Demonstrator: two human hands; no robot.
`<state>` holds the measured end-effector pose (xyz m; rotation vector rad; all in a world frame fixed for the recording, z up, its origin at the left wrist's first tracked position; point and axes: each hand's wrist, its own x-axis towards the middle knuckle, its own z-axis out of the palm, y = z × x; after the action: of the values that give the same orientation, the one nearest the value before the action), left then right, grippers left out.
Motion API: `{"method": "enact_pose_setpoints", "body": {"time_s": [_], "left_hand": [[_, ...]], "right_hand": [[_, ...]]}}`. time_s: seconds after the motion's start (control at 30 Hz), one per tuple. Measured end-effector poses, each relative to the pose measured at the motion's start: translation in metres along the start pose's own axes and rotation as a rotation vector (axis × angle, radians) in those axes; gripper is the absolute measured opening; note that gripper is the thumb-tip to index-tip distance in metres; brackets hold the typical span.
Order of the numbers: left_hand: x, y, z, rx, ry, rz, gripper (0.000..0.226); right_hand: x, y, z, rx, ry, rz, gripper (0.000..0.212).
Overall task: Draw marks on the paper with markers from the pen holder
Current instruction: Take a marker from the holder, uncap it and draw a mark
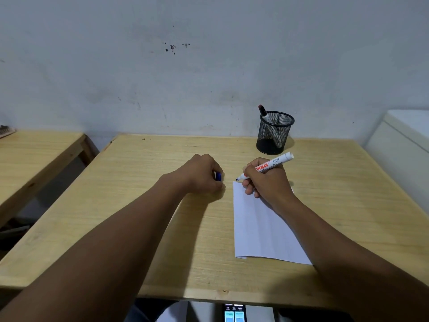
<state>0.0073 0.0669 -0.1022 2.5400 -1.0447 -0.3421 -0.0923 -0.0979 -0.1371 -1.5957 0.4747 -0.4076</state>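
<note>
While our right hand (267, 180) grips a white marker (276, 162) in a writing hold, its dark tip sits just off the far left corner of the paper (262, 228). Our fingers are curled closed around the barrel, and the heel of the hand rests on the sheet. Our left hand (202, 174) is closed on a blue cap (219, 176) and rests on the wooden table (139, 182), just left of the paper. We see the black mesh pen holder (274, 132) at the far edge, holding one dark-capped marker (264, 113).
</note>
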Motion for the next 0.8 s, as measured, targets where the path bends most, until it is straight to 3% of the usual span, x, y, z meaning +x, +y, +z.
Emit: {"method": "enact_pose_setpoints", "body": {"time_s": [0.07,0.2,0.33,0.8], "left_hand": [[0.000,0.000,0.002,-0.050,-0.002,-0.052,0.018],[-0.001,0.001,0.004,-0.149,-0.068,-0.162,0.090],[-0.007,0.009,0.011,-0.104,-0.101,-0.160,0.124],[-0.007,0.014,0.013,-0.089,-0.061,-0.162,0.127]], "right_hand": [[-0.001,0.001,0.000,-0.013,0.002,-0.003,0.006],[-0.002,0.004,0.001,-0.049,0.015,-0.011,0.014],[-0.003,0.006,0.002,-0.072,0.013,-0.047,0.016],[-0.003,0.007,0.001,-0.149,-0.040,-0.075,0.020]]}}
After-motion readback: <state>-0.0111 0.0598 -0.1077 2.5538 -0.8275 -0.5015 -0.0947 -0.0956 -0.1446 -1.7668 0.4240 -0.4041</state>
